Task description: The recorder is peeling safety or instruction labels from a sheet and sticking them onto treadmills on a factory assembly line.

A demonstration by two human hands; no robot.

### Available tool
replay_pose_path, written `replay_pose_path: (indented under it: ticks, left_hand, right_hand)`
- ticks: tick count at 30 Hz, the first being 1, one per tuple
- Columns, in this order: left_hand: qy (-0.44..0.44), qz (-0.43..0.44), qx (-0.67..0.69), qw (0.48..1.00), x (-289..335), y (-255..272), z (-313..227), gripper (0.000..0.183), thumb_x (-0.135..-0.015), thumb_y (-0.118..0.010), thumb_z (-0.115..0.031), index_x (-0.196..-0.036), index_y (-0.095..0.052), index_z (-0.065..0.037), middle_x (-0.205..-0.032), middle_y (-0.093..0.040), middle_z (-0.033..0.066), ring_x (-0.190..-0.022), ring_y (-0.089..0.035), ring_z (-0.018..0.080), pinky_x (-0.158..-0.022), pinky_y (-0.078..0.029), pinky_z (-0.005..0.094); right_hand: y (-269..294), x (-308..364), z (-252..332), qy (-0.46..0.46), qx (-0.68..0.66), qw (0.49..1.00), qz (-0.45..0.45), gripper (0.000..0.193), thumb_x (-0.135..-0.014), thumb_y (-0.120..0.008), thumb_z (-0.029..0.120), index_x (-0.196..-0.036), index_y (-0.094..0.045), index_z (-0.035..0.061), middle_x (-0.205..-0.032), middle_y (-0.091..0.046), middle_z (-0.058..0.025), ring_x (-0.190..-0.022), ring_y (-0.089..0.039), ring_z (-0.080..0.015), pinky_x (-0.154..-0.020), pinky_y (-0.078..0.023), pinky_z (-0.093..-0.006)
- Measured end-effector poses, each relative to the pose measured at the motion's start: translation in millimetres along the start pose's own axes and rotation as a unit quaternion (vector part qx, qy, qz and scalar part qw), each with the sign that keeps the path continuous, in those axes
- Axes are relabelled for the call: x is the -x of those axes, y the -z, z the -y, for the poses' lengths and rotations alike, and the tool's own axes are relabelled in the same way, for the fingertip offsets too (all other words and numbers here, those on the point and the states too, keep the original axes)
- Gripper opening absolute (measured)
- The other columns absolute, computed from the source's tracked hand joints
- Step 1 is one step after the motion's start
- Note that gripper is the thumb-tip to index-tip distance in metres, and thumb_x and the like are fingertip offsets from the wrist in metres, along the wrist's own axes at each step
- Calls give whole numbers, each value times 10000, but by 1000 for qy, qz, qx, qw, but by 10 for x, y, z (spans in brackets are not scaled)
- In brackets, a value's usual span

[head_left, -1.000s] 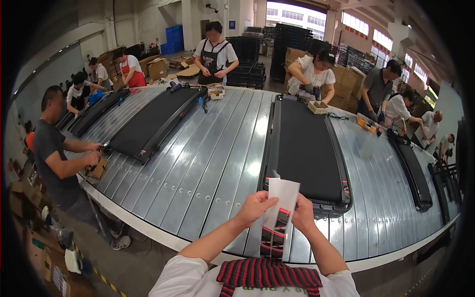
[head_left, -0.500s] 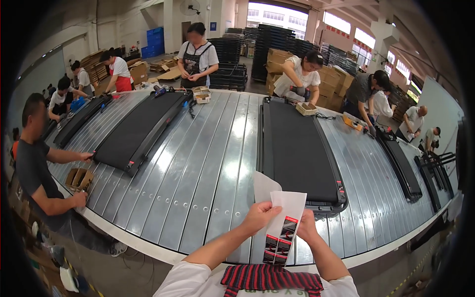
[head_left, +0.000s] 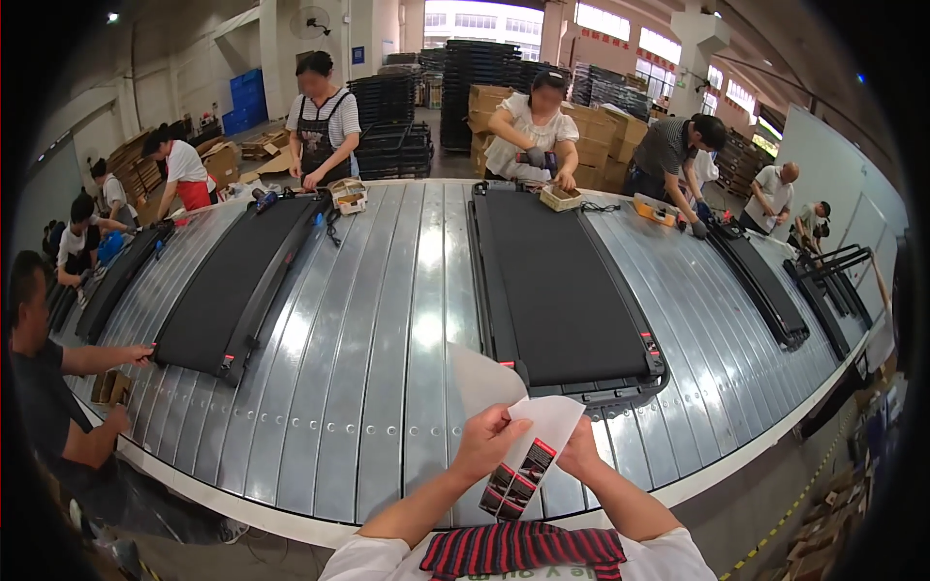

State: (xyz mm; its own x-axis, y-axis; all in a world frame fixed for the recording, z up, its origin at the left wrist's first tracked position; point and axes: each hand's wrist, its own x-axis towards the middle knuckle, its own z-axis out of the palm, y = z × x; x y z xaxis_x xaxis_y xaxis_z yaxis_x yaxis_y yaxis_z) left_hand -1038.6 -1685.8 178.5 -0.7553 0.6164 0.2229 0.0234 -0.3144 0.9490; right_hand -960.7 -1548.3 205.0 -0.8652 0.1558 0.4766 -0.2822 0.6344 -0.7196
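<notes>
Low in front of my body, a label sheet (head_left: 523, 474) with black-and-red stickers on white backing is held between both hands. My left hand (head_left: 487, 441) pinches its left side, thumb on top. A pale, curled paper piece (head_left: 480, 376) sticks out beyond those fingers, up and to the left. My right hand (head_left: 578, 449) grips the sheet's right edge, its fingers partly hidden behind the paper. Just beyond my hands lies a black treadmill base (head_left: 562, 290), with small red labels at its near corners. Neither hand touches it.
The slatted metal conveyor (head_left: 387, 387) carries another treadmill base (head_left: 228, 295) on the left and a narrower one (head_left: 760, 281) on the right. Across it, a co-worker holds a power drill (head_left: 549, 163) near a small parts basket (head_left: 561, 198). A person (head_left: 58, 387) stands at the left edge.
My view has swung right, so the scene sits further left. The label sheet now tilts more and its top bends over. Across the conveyor, the co-worker with the drill has straightened up.
</notes>
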Motion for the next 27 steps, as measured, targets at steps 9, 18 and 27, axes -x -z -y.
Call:
replay_pose_path:
  ticks: [9, 18, 27]
  left_hand:
    - [33, -40, -31, 998, 91, 269, -87, 211, -822, -577, -151, -957, -577, 11, -838, -602, 20, -753, -529, 70, -682, -439, 220]
    - [56, -128, -124, 982, 235, 194, 74, 152, -830, -543, -165, -876, -571, -23, -776, -562, -12, -706, -494, 46, -631, -428, 215]
    - [-54, -248, 31, 967, 221, 288, -117, 158, -820, -557, -92, -906, -480, 16, -853, -574, 53, -759, -544, 77, -656, -451, 222]
  right_hand:
    - [-200, -156, 18, 20, -57, 996, 61, 209, -731, -620, 94, -932, -607, 37, -875, -624, -110, -801, -608, -224, -698, -470, -296]
    - [-253, -64, -80, -42, -138, 988, 45, 165, -745, -594, 104, -883, -615, 15, -823, -637, -80, -769, -589, -139, -681, -459, -275]
    - [25, -168, -376, -177, -378, 905, -80, 125, -855, -486, 114, -794, -538, 17, -687, -559, -33, -578, -526, -78, -505, -458, -207]
